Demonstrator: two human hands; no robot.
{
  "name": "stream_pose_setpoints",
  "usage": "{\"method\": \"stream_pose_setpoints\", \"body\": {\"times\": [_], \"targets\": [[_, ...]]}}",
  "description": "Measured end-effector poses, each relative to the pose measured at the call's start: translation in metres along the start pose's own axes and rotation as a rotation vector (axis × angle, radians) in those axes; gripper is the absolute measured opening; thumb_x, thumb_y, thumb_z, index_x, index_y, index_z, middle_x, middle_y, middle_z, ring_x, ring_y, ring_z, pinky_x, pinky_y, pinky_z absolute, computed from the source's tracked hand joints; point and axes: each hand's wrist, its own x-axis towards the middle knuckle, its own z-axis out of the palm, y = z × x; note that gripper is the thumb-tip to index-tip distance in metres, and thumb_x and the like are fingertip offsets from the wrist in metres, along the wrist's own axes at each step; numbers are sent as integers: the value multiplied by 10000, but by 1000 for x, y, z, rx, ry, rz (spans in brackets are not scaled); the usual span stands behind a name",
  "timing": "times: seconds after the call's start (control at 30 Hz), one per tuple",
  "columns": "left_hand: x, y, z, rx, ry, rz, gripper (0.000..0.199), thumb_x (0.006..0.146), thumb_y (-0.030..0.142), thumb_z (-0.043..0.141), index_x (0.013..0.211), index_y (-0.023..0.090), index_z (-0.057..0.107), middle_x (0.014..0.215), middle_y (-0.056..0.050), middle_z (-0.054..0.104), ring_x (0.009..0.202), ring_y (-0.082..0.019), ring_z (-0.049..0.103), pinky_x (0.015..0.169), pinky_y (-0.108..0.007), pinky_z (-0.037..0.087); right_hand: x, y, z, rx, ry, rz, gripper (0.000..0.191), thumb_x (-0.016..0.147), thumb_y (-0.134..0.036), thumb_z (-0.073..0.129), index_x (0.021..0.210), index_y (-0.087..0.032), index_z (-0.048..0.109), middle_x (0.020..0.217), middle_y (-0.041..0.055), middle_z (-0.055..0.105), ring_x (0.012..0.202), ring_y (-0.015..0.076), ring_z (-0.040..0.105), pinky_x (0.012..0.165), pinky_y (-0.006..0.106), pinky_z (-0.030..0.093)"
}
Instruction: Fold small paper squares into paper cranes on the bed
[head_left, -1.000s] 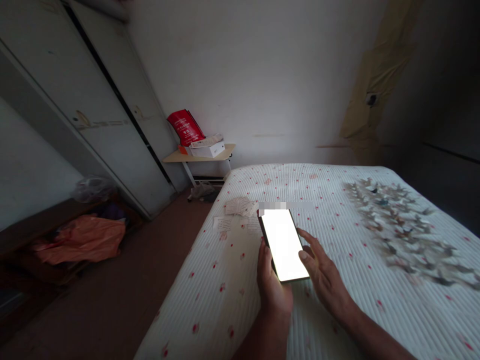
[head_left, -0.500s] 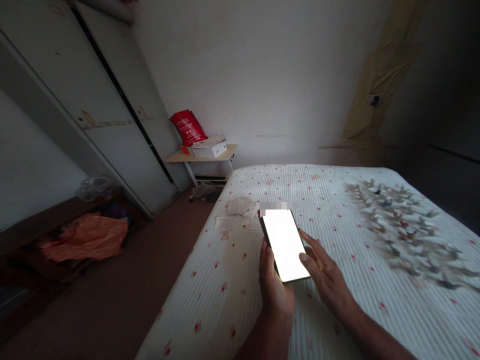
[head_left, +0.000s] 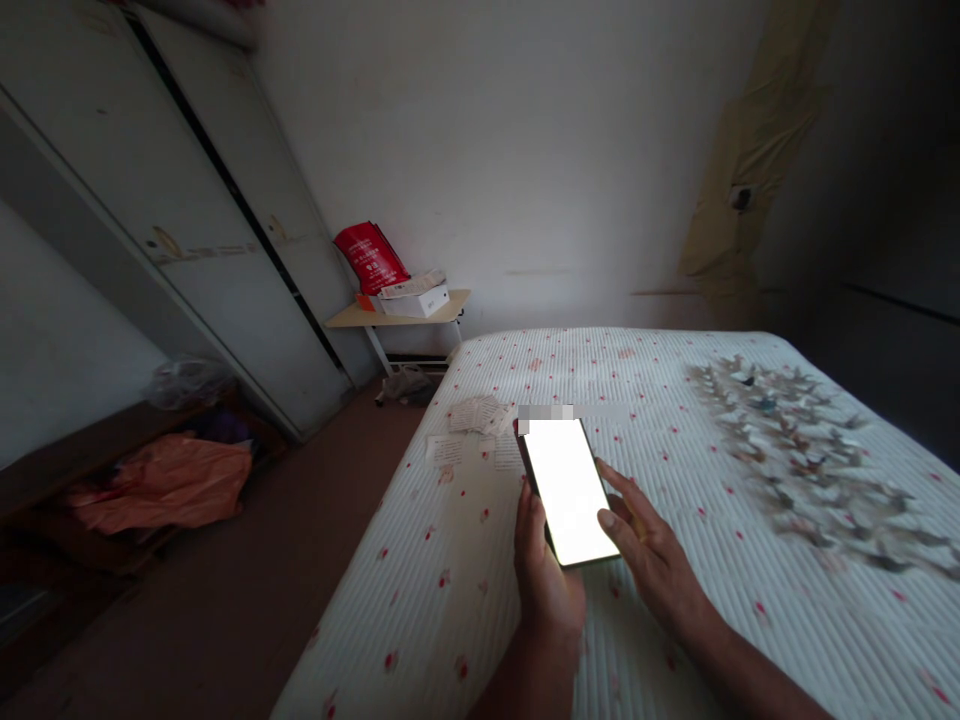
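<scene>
The fingers (head_left: 527,530) of the left hand (head_left: 547,585) curl up around the phone (head_left: 568,490), cradling it from below, lit screen up, just above the mattress (head_left: 420,600). At the far left, an orange bag (head_left: 161,485) slumps on a dark ledge (head_left: 45,475), with a clear plastic bag (head_left: 189,384) behind it, near the wardrobe (head_left: 225,250). Further along, a red bag (head_left: 371,258) leans at the back of a side table (head_left: 450,300), beside a white box (head_left: 414,302) with papers on its lid. Loose papers (head_left: 472,413) lie on the mattress just beyond the phone. The right hand (head_left: 652,550) stays open, its fingers (head_left: 619,495) spread just beside the phone, holding nothing. Small folded paper shapes (head_left: 787,450) cover the mattress further right.
</scene>
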Motion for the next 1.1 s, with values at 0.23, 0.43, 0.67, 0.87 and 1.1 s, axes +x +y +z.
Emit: {"method": "stream_pose_setpoints", "body": {"times": [0.23,0.43,0.67,0.87,1.1], "targets": [[-1,1,1,22,-17,9,411,777,374,543,1159,224,540,1192,-70,560,1111,-253,503,862,-347,442,0,1,0,10,4,4,490,862,-401,465,1319,-253,368,1326,90,449,1234,244,395,986,440,377],[-1,0,0,31,4,20,410,762,374,562,1145,229,547,1226,-64,537,1117,-246,497,855,-334,443,-1,4,-1,27,11,23,481,858,-406,471,1304,-250,383,1287,96,487,1163,248,475,937,435,425],[-3,3,4,43,-62,11,386,769,384,549,1119,223,572,1154,-68,586,1064,-254,536,835,-341,453,-1,3,-2,15,1,40,535,850,-421,477,1333,-240,336,1267,98,507,1123,246,507,881,407,466],[-1,2,2,14,-19,5,394,772,378,547,1135,225,565,1167,-66,578,1075,-248,530,854,-347,446,-1,4,-2,51,-4,25,519,844,-400,496,1320,-246,356,1287,96,488,1149,243,486,911,413,445],[-4,6,6,37,-69,0,391,788,406,520,1133,229,566,1116,-63,606,1017,-244,564,818,-341,461,-1,1,-1,43,-4,29,489,852,-404,483,1307,-255,384,1269,90,509,1140,239,497,920,426,441]]}}
